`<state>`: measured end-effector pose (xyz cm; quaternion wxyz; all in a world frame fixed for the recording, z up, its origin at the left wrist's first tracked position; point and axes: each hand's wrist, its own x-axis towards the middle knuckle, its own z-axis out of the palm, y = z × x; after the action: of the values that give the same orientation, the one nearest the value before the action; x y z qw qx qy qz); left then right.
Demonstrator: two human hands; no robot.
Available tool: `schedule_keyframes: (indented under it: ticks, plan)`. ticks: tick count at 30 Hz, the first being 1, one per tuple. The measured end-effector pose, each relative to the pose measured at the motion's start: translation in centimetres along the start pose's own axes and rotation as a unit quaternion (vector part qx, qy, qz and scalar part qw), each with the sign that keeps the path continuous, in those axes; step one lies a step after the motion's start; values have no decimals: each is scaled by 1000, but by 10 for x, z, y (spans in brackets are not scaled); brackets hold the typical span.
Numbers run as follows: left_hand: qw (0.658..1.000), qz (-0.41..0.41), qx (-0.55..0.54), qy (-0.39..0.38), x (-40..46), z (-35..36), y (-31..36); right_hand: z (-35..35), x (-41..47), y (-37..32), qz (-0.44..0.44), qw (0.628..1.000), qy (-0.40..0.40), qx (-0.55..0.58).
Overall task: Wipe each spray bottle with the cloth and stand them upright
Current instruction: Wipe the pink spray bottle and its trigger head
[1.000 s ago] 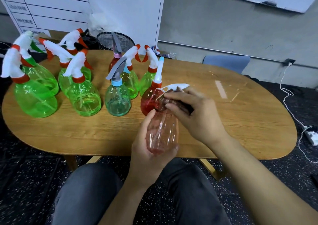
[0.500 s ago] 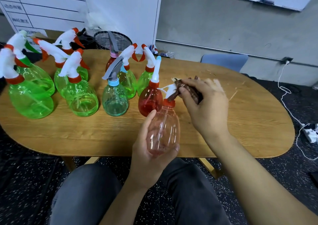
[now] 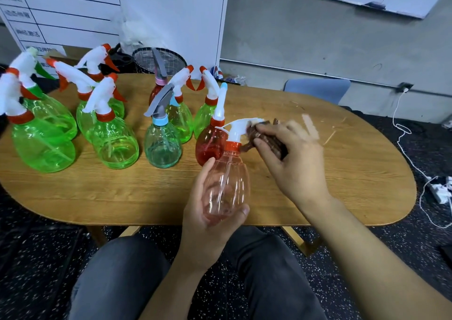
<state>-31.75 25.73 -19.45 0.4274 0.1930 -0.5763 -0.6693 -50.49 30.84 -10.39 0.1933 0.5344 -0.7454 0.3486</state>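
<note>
Oval wooden table point(image 3: 342, 172), speckled dark floor point(image 3: 403, 258), grey wall point(image 3: 305, 38), blue chair point(image 3: 318, 90), whiteboard point(image 3: 171, 13)

An oval wooden tabletop point(image 3: 342, 185) stands on dark speckled floor point(image 3: 36, 258). Behind it sit a blue chair point(image 3: 318, 90) and a wire mesh basket point(image 3: 166, 60); a white cable point(image 3: 401, 133) trails to a power strip point(image 3: 437, 192).

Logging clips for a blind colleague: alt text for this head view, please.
The left hand grips a clear pink spray bottle over the wooden table while the right hand rubs a brown cloth against its white nozzle. Green, teal and red bottles stand upright behind.
</note>
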Motion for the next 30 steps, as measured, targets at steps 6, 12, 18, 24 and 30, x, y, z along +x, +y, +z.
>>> schedule_keyframes:
  ticks: [6,12,18,24,30]
  plan:
    - [999,-16,-22,26,5,-4,3,-3,-26,11,2,998,-56,29]
    - [1000,-14,-17,0,0,0,6,-13,13,7,119,969,57,210]
    - [1000,-11,-4,-17,-2,0,6,-5,25,12,165,959,18,229]
    - [1000,-12,-1,-19,-1,-2,9,-11,20,0,156,949,7,275]
    - [999,-38,-13,-16,5,-4,16,-28,1,-14,140,953,-8,268]
